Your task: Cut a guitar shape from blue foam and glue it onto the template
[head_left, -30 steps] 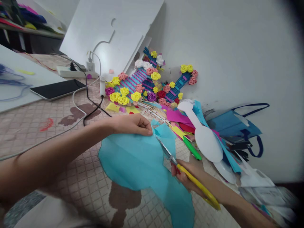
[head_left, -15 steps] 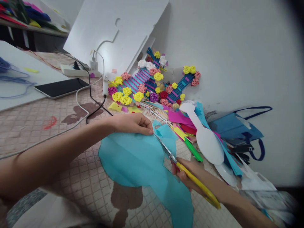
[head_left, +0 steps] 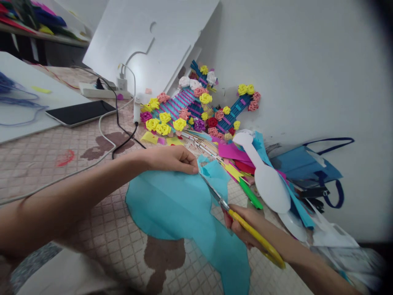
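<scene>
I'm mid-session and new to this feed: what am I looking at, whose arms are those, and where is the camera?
There is no machine: these are a person's two bare hands, seen from one camera worn on the head, looking forward and down. The left hand pinches the edge of a turquoise paper sheet lying on the patterned surface. The right hand holds yellow-handled scissors, blades in the paper near the left fingers. Beyond lie a craft piece with paper flowers, a white spoon-shaped cutout, a blue bag and a dark phone.

Turquoise paper sheet (head_left: 172, 205); scissors (head_left: 245, 229) w/ yellow handles; pink-beige checked floor (head_left: 101, 229); blue bag (head_left: 303, 164).
</scene>
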Action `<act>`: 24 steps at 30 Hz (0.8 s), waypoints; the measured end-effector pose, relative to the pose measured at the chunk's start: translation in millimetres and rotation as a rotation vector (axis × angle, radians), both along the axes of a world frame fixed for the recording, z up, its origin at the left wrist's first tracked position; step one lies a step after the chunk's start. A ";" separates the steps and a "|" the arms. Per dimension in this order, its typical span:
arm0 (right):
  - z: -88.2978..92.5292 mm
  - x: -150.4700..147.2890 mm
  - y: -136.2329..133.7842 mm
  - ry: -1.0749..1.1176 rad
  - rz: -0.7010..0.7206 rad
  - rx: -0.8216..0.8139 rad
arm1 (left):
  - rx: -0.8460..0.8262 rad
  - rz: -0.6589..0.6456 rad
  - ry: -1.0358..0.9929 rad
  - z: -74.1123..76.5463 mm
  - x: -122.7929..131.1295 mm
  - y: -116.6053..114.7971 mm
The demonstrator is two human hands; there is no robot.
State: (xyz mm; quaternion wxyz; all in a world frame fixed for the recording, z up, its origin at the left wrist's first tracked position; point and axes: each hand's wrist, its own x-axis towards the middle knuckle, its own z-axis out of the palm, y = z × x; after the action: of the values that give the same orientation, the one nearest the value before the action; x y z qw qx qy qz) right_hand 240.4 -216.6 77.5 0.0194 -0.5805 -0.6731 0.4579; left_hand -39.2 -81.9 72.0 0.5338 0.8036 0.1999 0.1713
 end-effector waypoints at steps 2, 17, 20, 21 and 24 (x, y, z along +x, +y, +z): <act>-1.7 1.1 -0.3 0.000 -0.007 0.003 | -0.001 -0.001 0.002 0.5 0.0 -0.4; -14.8 10.0 -3.4 0.035 -0.076 -0.034 | 0.002 -0.014 0.008 1.8 -0.6 -1.7; -18.7 11.0 -3.4 -0.012 -0.102 -0.045 | 0.017 -0.012 0.009 3.5 -1.0 -1.2; -20.4 11.4 -3.5 -0.037 -0.120 -0.047 | 0.020 -0.012 0.004 3.9 -1.8 -0.5; -25.4 13.7 -4.3 -0.063 -0.176 -0.044 | 0.027 0.004 -0.008 3.4 -7.5 4.8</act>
State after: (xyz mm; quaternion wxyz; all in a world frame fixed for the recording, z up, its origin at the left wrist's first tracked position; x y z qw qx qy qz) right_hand 254.1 -220.9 52.1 0.0259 -0.6518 -0.6095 0.4505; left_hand -46.7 -77.1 75.3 0.5234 0.8096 0.1970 0.1785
